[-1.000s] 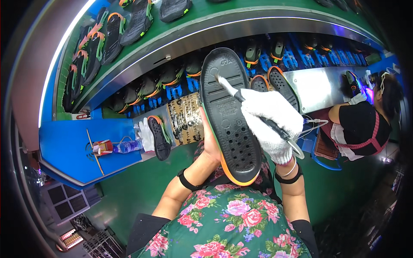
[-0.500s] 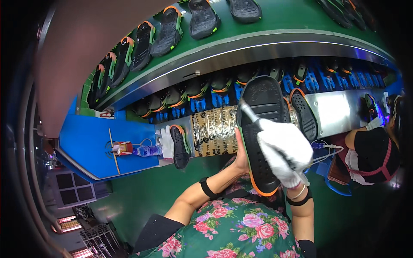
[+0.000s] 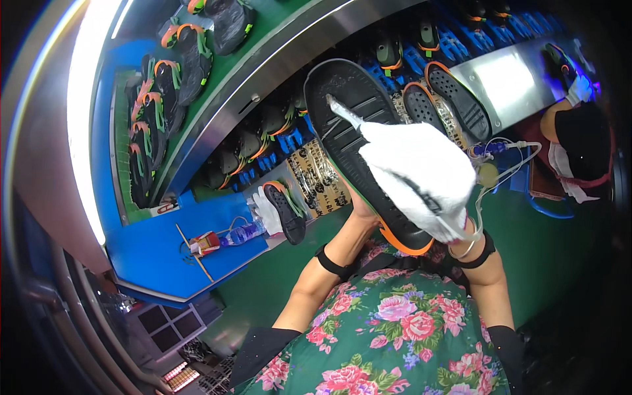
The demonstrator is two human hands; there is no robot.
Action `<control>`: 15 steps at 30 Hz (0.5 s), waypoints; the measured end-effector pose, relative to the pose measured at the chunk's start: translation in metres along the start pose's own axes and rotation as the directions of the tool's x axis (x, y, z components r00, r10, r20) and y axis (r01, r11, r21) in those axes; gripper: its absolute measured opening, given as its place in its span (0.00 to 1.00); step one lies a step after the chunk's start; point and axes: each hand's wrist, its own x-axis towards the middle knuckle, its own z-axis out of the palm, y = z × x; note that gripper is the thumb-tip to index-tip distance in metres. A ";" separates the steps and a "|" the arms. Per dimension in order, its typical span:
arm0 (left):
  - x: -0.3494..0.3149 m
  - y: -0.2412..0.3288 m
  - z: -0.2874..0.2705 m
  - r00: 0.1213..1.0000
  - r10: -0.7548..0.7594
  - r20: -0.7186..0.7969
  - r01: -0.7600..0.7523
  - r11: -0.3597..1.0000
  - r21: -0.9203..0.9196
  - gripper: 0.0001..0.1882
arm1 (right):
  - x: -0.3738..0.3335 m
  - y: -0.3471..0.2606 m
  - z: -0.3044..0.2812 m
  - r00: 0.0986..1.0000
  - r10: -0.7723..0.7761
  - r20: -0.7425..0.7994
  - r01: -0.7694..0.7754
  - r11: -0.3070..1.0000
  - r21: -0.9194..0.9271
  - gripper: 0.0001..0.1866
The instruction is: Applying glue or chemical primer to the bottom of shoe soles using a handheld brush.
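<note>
A black shoe sole (image 3: 336,141) with an orange rim at its heel is held tilted in front of my body, its ridged and perforated face showing. My bare left hand (image 3: 360,205) grips its left edge from underneath; most of those fingers are hidden behind it. In a white glove, my right hand (image 3: 421,178) is closed around a slim brush (image 3: 345,113), whose pale tip lies over the ridged toe half. Two more black soles, a smaller-looking one (image 3: 421,105) and a longer one (image 3: 461,102), lie on the bench just beyond.
A conveyor carries shoe parts (image 3: 187,66) at upper left, above a rack of blue holders (image 3: 454,46). At left, a sole (image 3: 286,214), white glove (image 3: 266,210) and plastic bottle (image 3: 243,232) lie near the blue tabletop (image 3: 151,240). A co-worker's arm (image 3: 556,122) is at right.
The view has swung and tilted, shifting the bench. The held sole now leans more to the left, and the brush tip sits nearer its toe end. Both hands keep their hold.
</note>
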 end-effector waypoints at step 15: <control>0.008 0.002 -0.006 0.981 -0.085 0.172 0.117 0.976 -0.184 0.51 | -0.002 0.006 0.006 0.998 -0.059 -0.012 0.059 0.998 0.022 0.18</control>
